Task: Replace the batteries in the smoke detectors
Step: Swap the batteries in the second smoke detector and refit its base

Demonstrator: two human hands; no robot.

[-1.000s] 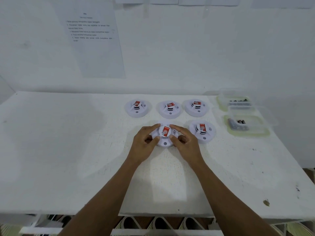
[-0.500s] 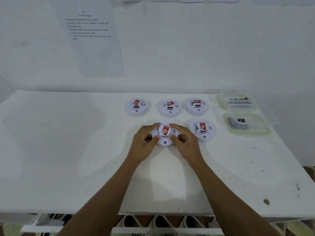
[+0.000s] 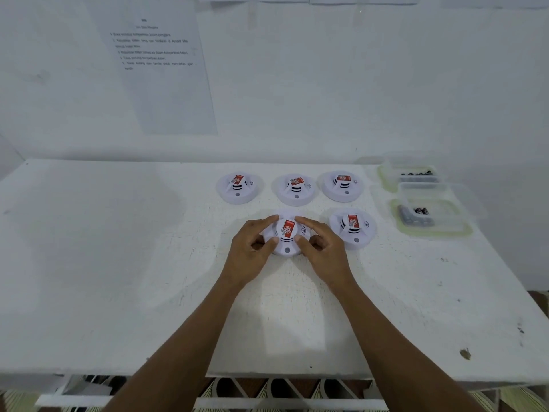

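Several round white smoke detectors with red labels lie on the white table (image 3: 118,263). The front-left detector (image 3: 287,233) sits between my hands. My left hand (image 3: 252,251) grips its left rim with thumb and forefinger. My right hand (image 3: 322,248) grips its right rim the same way. A second detector (image 3: 353,228) lies just to the right. Behind them stand three more: the back-left detector (image 3: 239,187), the back-middle detector (image 3: 295,188) and the back-right detector (image 3: 343,185).
Two clear plastic containers hold batteries at the right: a near container (image 3: 430,230) and a far container (image 3: 416,176). A printed instruction sheet (image 3: 160,69) hangs on the wall. The table's front edge runs just above the floor tiles.
Both hands stay on the front-left detector; the fingers have shifted slightly around its rim. The camera view has tilted a little.
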